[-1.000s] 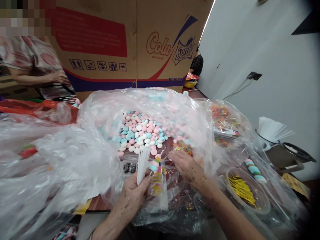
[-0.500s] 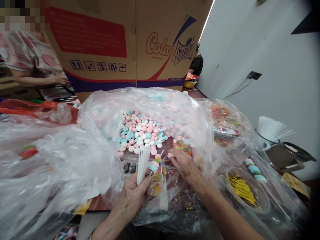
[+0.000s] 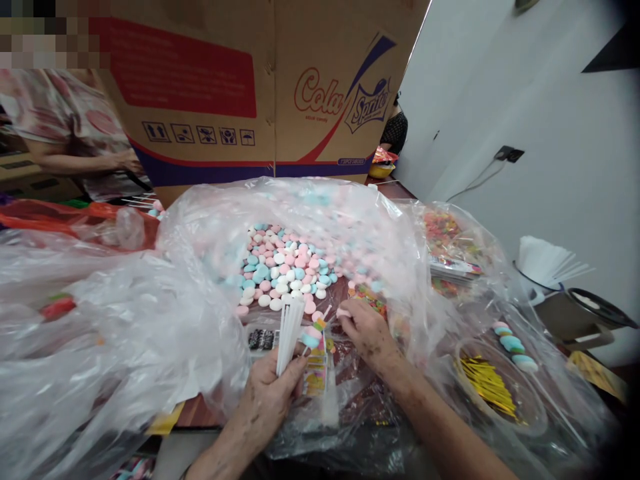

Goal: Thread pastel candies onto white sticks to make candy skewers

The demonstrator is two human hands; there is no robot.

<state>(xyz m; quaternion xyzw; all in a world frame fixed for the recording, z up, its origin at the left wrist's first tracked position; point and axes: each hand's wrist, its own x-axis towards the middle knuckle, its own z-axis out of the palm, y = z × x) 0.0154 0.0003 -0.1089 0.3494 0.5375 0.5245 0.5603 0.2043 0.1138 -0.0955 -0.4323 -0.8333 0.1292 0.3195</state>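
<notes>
A large, clear plastic bag (image 3: 205, 210) fills the centre of the frame, with many pink, white and blue oval candies (image 3: 287, 267) in it unthreaded. At lower centre, the left hand (image 3: 273, 390) grasps a bundle of slim white sticks (image 3: 289, 337) in its fingers. A candy-loaded stick (image 3: 514, 345) at right looks complete. The left fingers also hold a part-filled candy stick (image 3: 313, 337), its tip bare; the right hand (image 3: 370, 337) pinches one pink candy (image 3: 343, 313), not yet added.

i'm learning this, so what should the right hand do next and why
Probably push the pink candy onto the bare tip of the loaded stick: the right hand seems to pinch that candy, while the left hand holds the stick, which carries other sweets below its tip.
</notes>
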